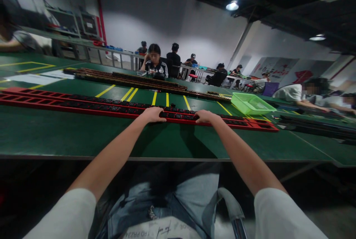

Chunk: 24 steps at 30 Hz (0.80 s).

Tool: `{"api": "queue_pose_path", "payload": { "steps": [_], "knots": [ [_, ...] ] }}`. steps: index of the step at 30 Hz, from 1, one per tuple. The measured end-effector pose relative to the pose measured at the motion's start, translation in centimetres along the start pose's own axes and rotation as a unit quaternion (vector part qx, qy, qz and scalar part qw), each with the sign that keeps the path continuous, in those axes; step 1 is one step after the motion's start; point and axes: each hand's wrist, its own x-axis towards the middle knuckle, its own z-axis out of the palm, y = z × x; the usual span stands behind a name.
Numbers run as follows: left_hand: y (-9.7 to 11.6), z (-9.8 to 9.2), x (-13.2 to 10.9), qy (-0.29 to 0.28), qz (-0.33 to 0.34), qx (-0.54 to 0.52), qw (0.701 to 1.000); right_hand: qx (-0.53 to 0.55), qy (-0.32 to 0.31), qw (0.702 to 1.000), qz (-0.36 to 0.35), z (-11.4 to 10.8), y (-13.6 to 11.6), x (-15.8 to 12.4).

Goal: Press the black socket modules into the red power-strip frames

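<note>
A long, narrow red tray (122,114) lies across the table in front of me. Rows of small black parts (178,115) fill much of its slots; what kind they are is too small to tell. My left hand (153,114) grips the tray just left of its middle, thumb at the near rim and fingers over the black parts. A short way to the right, my right hand (205,116) holds the same tray in a similar way. The fingertips of both hands are partly hidden. One small black piece (172,105) stands up above the far row between my hands.
Behind the tray lie stacked long dark strips (128,80). A light green plastic basket (251,103) stands at the right, close to the tray's far side. White paper (41,77) lies at the left. The green table (83,135) has yellow tape lines. Other people sit around.
</note>
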Motion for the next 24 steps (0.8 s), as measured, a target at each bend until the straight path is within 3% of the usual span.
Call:
{"api": "queue_pose_path", "payload": {
  "steps": [13,24],
  "knots": [
    [1.6,1.5,-0.7,0.059,0.003,0.058,0.997,-0.025,-0.03,0.999,-0.008,-0.5,0.3,1.6],
    [1.6,1.9,-0.8,0.083,0.007,0.072,0.994,-0.054,-0.079,0.995,0.011,-1.4,0.0,2.4]
  ]
}}
